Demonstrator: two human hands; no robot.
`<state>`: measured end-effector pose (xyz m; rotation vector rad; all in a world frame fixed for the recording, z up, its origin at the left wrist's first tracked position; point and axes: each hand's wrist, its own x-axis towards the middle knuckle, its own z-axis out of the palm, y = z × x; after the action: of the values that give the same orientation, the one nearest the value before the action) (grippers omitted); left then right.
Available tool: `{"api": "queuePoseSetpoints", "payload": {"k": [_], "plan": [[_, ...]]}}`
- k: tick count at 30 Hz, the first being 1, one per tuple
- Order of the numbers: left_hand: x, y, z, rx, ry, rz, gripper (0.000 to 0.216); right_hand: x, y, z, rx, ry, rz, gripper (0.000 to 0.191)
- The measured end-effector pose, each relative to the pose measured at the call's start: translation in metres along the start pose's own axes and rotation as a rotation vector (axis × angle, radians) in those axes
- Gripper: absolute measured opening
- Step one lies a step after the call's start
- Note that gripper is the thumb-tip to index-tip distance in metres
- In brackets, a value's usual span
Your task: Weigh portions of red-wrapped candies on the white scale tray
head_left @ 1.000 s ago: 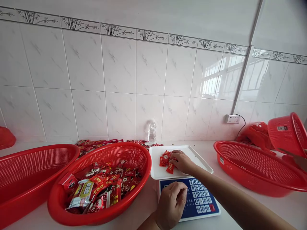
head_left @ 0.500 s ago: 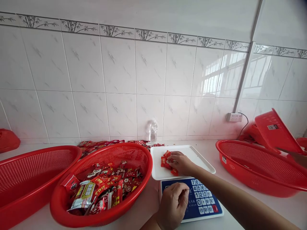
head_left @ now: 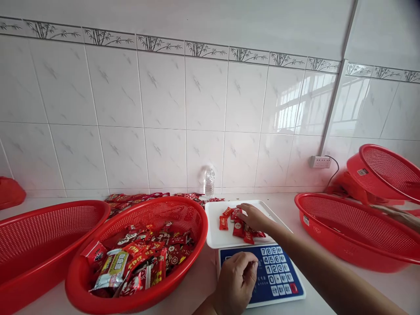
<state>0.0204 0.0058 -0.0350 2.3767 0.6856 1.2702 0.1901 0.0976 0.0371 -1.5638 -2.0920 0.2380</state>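
My right hand (head_left: 254,217) lies over the white tray (head_left: 215,238) of a digital scale (head_left: 262,294). Its fingers are apart and touch small red wrapped snacks (head_left: 238,228), some partly covered by the palm. A few more red packets lie flat to the left of the fingertips. My left hand (head_left: 235,280) is curled in a loose fist over the left part of the scale's blue panel, covering most of the display; nothing shows in it. Left of the scale stands a red oval basket (head_left: 193,205) of mixed wrapped snacks, with a silver-and-yellow packet (head_left: 113,269) on top.
Another red basket (head_left: 65,214) stands at far left, and one (head_left: 348,245) at right. Behind it a tilted red basket (head_left: 364,164) is raised, near another person's arm (head_left: 400,216). Snack packets (head_left: 131,197) and a clear bottle (head_left: 209,181) line the tiled wall.
More red packets now show on the tray, around my right hand, which has shifted slightly right. My left hand stays put. The raised basket at far right has tipped to another angle.
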Motion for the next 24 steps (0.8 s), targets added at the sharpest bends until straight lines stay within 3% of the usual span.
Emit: {"api": "queuePoseSetpoints", "payload": {"k": [7, 16, 24], "plan": [[0.001, 0.001, -0.001, 0.021, 0.018, 0.036, 0.016, -0.005, -0.011, 0.001, 0.005, -0.114, -0.035, 0.042], [0.003, 0.005, -0.001, 0.004, 0.025, 0.024, 0.015, -0.03, -0.015, 0.014, -0.065, -0.228, 0.013, 0.071], [0.001, 0.004, 0.0, -0.004, 0.006, 0.023, 0.015, -0.01, -0.006, 0.018, -0.12, -0.114, 0.007, 0.066]]}}
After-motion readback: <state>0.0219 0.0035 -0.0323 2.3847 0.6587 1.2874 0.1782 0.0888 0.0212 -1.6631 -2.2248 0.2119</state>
